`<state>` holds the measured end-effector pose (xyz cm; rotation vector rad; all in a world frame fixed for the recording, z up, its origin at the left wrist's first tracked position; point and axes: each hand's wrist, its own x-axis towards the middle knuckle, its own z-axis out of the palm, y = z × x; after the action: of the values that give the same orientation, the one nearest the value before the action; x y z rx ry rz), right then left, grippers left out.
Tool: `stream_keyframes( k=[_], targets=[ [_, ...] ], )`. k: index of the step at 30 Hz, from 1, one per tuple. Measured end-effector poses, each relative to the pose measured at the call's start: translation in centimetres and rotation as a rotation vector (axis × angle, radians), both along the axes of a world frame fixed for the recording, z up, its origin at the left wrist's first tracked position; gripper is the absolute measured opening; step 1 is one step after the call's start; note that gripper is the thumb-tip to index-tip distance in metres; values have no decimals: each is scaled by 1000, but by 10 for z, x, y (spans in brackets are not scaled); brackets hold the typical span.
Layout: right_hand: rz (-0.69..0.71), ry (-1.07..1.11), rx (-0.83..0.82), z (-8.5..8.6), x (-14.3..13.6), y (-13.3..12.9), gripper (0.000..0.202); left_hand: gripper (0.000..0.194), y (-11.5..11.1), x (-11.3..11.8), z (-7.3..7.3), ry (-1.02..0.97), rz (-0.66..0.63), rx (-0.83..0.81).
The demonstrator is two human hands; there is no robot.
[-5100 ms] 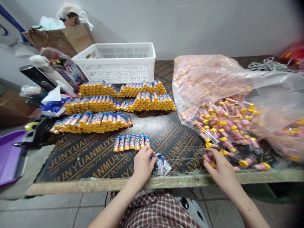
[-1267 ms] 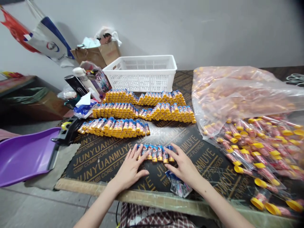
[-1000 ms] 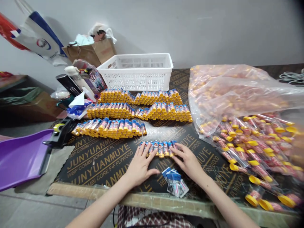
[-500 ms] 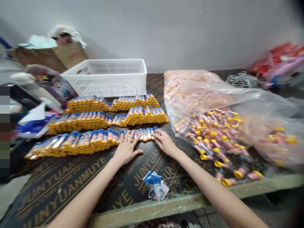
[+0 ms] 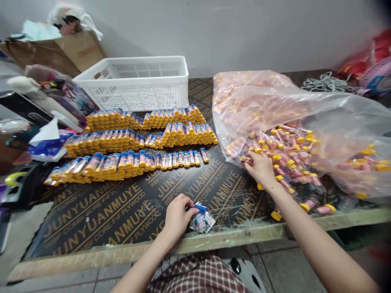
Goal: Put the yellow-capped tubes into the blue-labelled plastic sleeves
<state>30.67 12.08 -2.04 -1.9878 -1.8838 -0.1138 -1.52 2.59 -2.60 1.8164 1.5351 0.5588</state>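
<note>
Left hand pinches the packets just beyond its thumb, best held lightly by one edge, while the right hand, grip unclear, curls over loose tubes beneath it.

Pink-and-yellow tubes, blue-topped packets

Blue packets — overlapping, pink tubes — heaped

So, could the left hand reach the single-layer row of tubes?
Probably yes: nothing visible stands between the left hand and that row of tubes, though the hand touches packets.
</note>
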Motion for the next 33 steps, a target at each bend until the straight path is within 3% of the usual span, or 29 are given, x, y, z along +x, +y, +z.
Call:
stream_keyframes(
  k=[5,8,11,13,16,20,24,33],
  targets=[
    [52,69,110,13,-14,-5,30,12,2,3,4,49,-17,-6],
    [146,268,168,26,-33,-25,34,11,-1,1,7,62,-22,14],
    [216,522,118,31,-59,-52,30,9,-2,0,7,17,59,11],
    [222,657,96,31,-74,-71,22,14,0,0,6,-135,130,-36],
    [250,780,118,28,-90,-95,10,24,7,2,7,-556,262,-222],
    [289,844,65,26,-105,-121,19,36,17,9,14,-948,412,-438],
    [262,879,81,21,-116,-138,24,49,20,17,23,-1103,461,-573],
    [243,805,253,9,-122,-151,25,33,24,27,19,-1262,624,-597]
  ],
)
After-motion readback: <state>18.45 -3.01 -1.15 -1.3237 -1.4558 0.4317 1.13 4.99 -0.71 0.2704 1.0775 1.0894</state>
